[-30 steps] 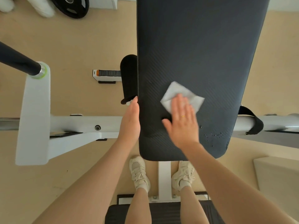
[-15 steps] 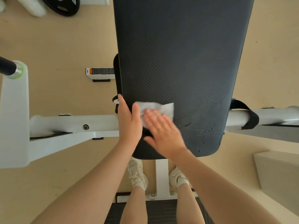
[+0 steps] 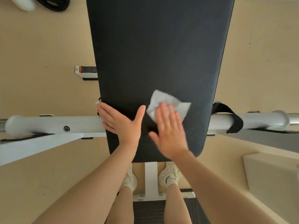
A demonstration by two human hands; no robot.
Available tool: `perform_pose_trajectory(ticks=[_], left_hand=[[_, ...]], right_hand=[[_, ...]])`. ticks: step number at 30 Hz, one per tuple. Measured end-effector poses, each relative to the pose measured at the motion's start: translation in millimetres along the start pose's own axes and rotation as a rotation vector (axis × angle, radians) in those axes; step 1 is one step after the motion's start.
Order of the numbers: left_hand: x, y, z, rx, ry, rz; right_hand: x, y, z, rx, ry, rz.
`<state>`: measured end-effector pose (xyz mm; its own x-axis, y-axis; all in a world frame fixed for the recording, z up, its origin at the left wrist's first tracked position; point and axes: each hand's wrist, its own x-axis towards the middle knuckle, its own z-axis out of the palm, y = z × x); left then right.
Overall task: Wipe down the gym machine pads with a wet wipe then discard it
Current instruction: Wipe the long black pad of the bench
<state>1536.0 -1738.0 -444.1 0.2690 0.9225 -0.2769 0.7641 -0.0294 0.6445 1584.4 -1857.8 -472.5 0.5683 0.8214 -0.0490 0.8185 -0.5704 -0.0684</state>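
Since half a second earlier, right hand [image 3: 168,131] and wet wipe [image 3: 168,105] had travelled from the pad's left edge toward its middle.

Right hand: flat, fingers straight, pressing the wipe against the pad [image 3: 158,54]; palm pressure, I judged, kept the thin sheet spread and dragging rather than bunching. A ring showed on one finger.

Left hand [image 3: 120,122]: open, lying across the pad's left edge, thumb out toward the wipe; placed there, by my reckoning, to steady me and the pad against the sideways stroke.

Wet wipe: white, crumpled square, lying on the pad's near end, partly under my fingers.

Pad: long, dark, ribbed; most of its far length not yet reached.

Frame bar [image 3: 53,124]: white, crossing beneath the pad.

Strap [image 3: 231,117]: black, looped over the bar's right side.

Shoes [image 3: 169,174]: pale, either side of the white post below.
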Motion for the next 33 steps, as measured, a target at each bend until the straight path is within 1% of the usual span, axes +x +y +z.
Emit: perform_pose_trajectory(ticks=[3,5,6,10,12,14,17,19,23,25,26,27,30,33], left_hand=[[-0.6,-2.9,0.1,-0.007,0.007,0.035],[-0.4,-1.1,0.1,0.019,-0.002,0.023],[-0.2,-0.1,0.4,0.035,-0.008,0.013],[0.7,0.0,1.7,0.09,0.012,0.001],[1.4,-0.5,3.4,0.093,0.017,0.006],[2.3,-1.5,5.1,0.09,0.027,0.008],[3.4,-1.7,6.4,0.098,0.047,0.013],[3.0,-2.0,6.7,0.099,0.043,0.013],[2.3,0.3,4.7,0.108,0.037,0.003],[2.5,0.2,2.4,0.109,0.038,0.003],[2.7,0.4,2.1,0.111,0.035,0.009],[2.7,0.8,2.1,0.113,0.033,0.012],[1.7,3.2,2.4,0.119,0.05,0.021],[-1.3,3.6,1.4,0.142,0.054,0.032]], right_hand=[[-18.5,-4.6,11.7,-0.056,-0.071,-0.25],[-15.3,11.7,6.5,-0.057,-0.083,-0.309],[-10.7,23.5,1.0,-0.042,-0.071,-0.275],[12.2,89.5,-22.5,0.014,0.079,0.028],[22.1,117.5,-32.5,0.024,0.096,0.101],[26.6,126.9,-34.0,0.034,0.075,0.102],[12.7,112.4,-21.0,0.047,0.073,0.058],[-12.3,97.5,-9.2,0.025,0.032,-0.012],[-57.0,84.8,5.7,-0.031,-0.106,-0.168],[-59.5,90.1,4.4,-0.037,-0.125,-0.238],[-55.3,97.2,2.0,-0.038,-0.105,-0.251],[-47.7,105.1,-2.1,-0.036,-0.066,-0.234],[-12.4,128.3,-18.9,0.02,0.061,-0.067],[2.1,125.1,-25.4,0.096,0.084,-0.013]])
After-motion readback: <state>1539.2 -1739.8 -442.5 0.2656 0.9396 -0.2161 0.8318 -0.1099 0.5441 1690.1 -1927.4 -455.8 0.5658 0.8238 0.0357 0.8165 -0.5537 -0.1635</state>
